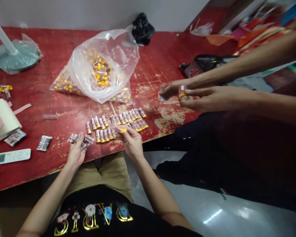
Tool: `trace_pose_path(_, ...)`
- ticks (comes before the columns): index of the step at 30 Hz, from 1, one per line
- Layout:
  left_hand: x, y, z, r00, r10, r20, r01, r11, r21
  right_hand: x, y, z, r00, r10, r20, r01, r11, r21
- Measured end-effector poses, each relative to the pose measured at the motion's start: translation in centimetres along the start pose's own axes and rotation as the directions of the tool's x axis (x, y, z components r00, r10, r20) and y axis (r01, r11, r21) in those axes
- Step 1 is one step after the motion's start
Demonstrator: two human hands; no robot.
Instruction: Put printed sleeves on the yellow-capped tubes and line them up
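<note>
Low over the table's front edge, my left hand [75,154] is closed around a few small printed labels [74,138]. A clear tube [89,139] sticks out beside its fingers. My right hand [133,144] pinches a small clear tube with a yellow cap [122,130], held above the table. Just beyond my hands, several labelled tubes with yellow ends stand close together in a back row [125,117] and a front row [105,135]. The far end of the tube in my right hand is blurred.
An open plastic bag [124,49] of yellow-capped tubes lies on the red table [160,72]. At left are label stacks [44,143], a white remote [13,156], a notebook [8,120] and a stand [17,56]. At right, a co-worker's hands [204,98] hold another tube [182,91].
</note>
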State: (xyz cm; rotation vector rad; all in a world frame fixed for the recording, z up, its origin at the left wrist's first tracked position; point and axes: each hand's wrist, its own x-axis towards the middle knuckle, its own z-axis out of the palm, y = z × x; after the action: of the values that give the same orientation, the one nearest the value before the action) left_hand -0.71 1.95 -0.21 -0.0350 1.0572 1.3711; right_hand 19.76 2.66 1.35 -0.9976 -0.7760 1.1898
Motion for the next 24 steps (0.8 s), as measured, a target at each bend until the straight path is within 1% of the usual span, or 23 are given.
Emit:
trace_pose_path(3, 0.2, -0.2, 0.0, 1.000, -0.006, 0.022, 0.006, 1.000, 0.012, 1.0, -0.5, -0.1, 0.998, -0.036, -0.055, 0.034, 0.998, -0.053)
trace_pose_path(6, 0.4, -0.3, 0.0, 0.999, -0.008, 0.034, 0.008, 1.000, 0.010, 1.4, -0.8, -0.1, 0.976, -0.145, -0.162, 0.137, 0.989, -0.060)
trace_pose_path(7, 0.4, -0.3, 0.0, 0.999, -0.008, 0.034, 0.008, 1.000, 0.007, 1.3, -0.7, -0.1, 0.970, -0.172, -0.170, 0.160, 0.983, -0.084)
trace_pose_path(8, 0.4, -0.3, 0.0, 0.999, -0.009, 0.031, 0.009, 1.000, 0.005, 1.1, -0.6, 0.0, 0.972, -0.178, -0.153, 0.161, 0.980, -0.121)
trace_pose_path(11, 0.4, -0.4, -0.1, 0.999, -0.017, 0.035, 0.017, 1.000, 0.004, 0.6, -0.1, -0.1, 0.988, -0.128, -0.083, 0.108, 0.970, -0.216)
trace_pose_path(13, 0.3, -0.4, -0.1, 0.999, -0.023, 0.047, 0.022, 1.000, 0.006, 1.0, 0.0, -0.8, 0.981, -0.154, -0.115, 0.125, 0.966, -0.224)
trace_pose_path(14, 0.3, -0.5, -0.1, 0.998, -0.024, 0.055, 0.024, 1.000, 0.006, 1.4, -0.1, -1.3, 0.972, -0.183, -0.147, 0.149, 0.964, -0.219)
trace_pose_path(16, 0.3, -0.5, 0.0, 0.998, -0.020, 0.062, 0.020, 1.000, 0.006, 2.9, -0.5, -2.2, 0.937, -0.264, -0.227, 0.218, 0.953, -0.210)
trace_pose_path(18, 0.3, -0.6, 0.1, 0.999, -0.012, 0.044, 0.012, 1.000, 0.004, 4.7, -1.1, -3.0, 0.905, -0.328, -0.272, 0.273, 0.936, -0.220)
trace_pose_path(20, 0.4, -0.7, 0.3, 0.999, -0.004, 0.038, 0.003, 1.000, 0.008, 6.8, -2.0, -3.7, 0.905, -0.327, -0.272, 0.278, 0.939, -0.205)
trace_pose_path(22, 0.5, -0.7, 0.6, 0.998, 0.001, 0.060, -0.002, 1.000, 0.018, 8.9, -3.2, -4.6, 0.912, -0.293, -0.286, 0.267, 0.955, -0.127)
trace_pose_path(24, 0.4, -0.7, 0.9, 0.996, 0.005, 0.089, -0.008, 1.000, 0.029, 10.6, -4.7, -5.5, 0.895, -0.292, -0.336, 0.297, 0.954, -0.038)
